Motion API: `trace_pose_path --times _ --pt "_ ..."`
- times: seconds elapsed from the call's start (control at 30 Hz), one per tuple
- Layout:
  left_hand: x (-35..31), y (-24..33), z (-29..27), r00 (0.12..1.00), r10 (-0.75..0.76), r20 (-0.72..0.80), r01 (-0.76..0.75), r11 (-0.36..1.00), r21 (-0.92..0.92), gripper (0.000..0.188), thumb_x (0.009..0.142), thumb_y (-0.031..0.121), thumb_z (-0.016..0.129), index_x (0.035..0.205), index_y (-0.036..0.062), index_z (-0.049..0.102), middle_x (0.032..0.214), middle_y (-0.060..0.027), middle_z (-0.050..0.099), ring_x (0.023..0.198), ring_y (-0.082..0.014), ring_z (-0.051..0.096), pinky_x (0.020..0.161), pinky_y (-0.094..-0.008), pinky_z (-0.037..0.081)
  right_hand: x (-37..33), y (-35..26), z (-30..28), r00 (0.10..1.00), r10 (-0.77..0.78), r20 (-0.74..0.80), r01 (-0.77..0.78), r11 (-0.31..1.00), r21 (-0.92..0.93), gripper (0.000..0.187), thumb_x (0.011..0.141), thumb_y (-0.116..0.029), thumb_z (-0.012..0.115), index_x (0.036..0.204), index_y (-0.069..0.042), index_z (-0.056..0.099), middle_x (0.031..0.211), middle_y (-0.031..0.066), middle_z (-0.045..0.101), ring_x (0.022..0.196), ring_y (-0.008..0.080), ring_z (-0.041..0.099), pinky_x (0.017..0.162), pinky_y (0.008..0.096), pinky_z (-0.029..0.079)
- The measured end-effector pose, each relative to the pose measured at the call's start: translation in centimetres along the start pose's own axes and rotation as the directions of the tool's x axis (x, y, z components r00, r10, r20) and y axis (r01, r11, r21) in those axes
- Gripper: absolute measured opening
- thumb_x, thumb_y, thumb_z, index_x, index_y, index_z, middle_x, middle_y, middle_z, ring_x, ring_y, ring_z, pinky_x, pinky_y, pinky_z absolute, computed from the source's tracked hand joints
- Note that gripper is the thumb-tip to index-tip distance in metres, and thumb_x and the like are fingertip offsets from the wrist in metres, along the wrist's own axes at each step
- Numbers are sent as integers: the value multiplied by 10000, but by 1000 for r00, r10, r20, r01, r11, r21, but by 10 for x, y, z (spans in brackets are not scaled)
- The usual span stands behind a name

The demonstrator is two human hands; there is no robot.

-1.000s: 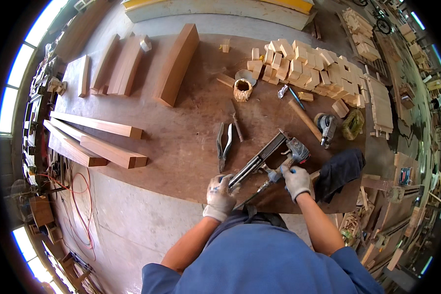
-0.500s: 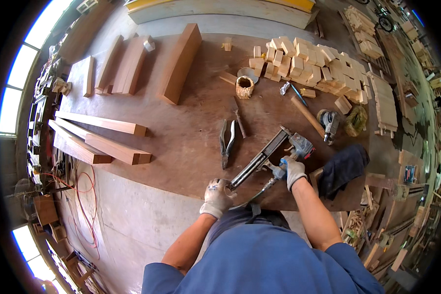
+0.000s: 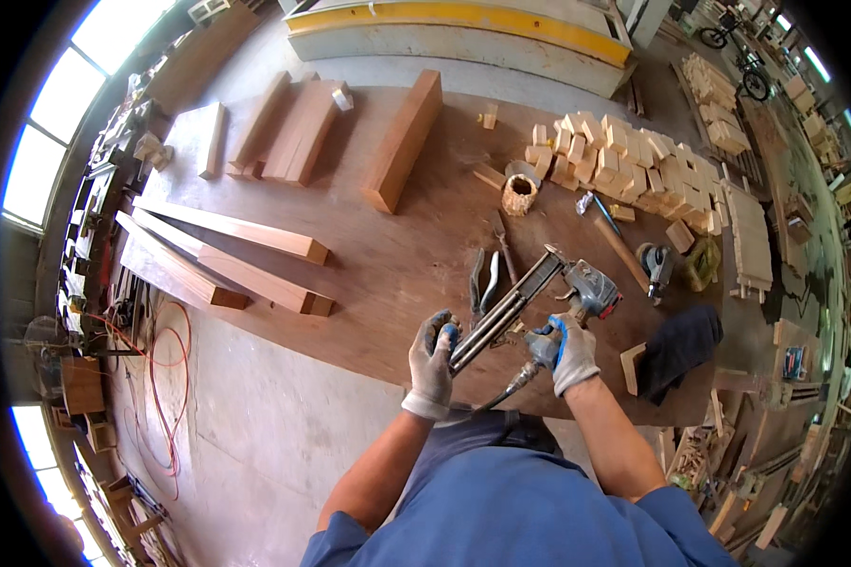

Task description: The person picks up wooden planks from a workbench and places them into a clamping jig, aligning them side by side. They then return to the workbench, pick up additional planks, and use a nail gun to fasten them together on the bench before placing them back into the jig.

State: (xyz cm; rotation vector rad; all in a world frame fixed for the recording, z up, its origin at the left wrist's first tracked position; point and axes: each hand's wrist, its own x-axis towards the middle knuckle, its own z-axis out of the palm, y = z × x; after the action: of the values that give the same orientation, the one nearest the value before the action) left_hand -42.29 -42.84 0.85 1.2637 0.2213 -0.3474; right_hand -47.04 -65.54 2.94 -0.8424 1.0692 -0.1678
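A pneumatic nail gun (image 3: 591, 291) with a long metal magazine is tilted over the near part of the workbench. My gloved right hand (image 3: 575, 354) is wrapped round its handle, where an air hose (image 3: 518, 380) joins. My gloved left hand (image 3: 430, 369) is beside the magazine's near end, fingers curled and thumb close to them; anything between them is hidden. Just beyond the magazine lie pincers (image 3: 491, 282), partly covered, and a slim tool with a wooden handle (image 3: 505, 246).
Wooden boards (image 3: 407, 142) and long tapered pieces (image 3: 255, 269) occupy the bench's left side. Small wood blocks (image 3: 624, 161) are heaped at far right. A wooden handle (image 3: 622, 253), another power tool (image 3: 656, 265) and dark cloth (image 3: 676, 350) lie at right. A red hose (image 3: 172, 397) trails over the floor.
The nail gun appears lifted a little. My left hand has turned upward, with fingers curled beside the magazine's end. The whole view has shifted, so the bench appears further right and lower.
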Motion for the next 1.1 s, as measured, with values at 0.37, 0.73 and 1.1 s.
trace_pose_path --times 0.37,0.73,1.1 --pt "0 48 7 992 113 63 -116 992 53 393 1017 93 634 1382 -45 584 1224 -115 686 1142 -169 635 1030 -306 482 -62 22 47 990 20 142 -4 994 -112 278 902 -243 755 1031 -11 669 902 101 687 748 214 703 624 345 606" --pt "-51 57 12 926 -318 202 242 913 329 431 979 214 722 1362 44 622 901 -18 690 643 -73 607 556 -245 520 -58 26 9 983 58 171 -34 990 -137 227 880 -226 754 934 -19 678 825 124 686 674 237 685 609 380 590" --pt "-94 19 11 986 -17 168 -150 368 918 463 941 347 749 1303 80 637 1112 -172 751 1005 -384 728 834 -481 580 -50 39 -39 951 204 234 -173 974 -147 258 859 -210 744 882 28 648 803 192 696 614 292 692 544 424 602"
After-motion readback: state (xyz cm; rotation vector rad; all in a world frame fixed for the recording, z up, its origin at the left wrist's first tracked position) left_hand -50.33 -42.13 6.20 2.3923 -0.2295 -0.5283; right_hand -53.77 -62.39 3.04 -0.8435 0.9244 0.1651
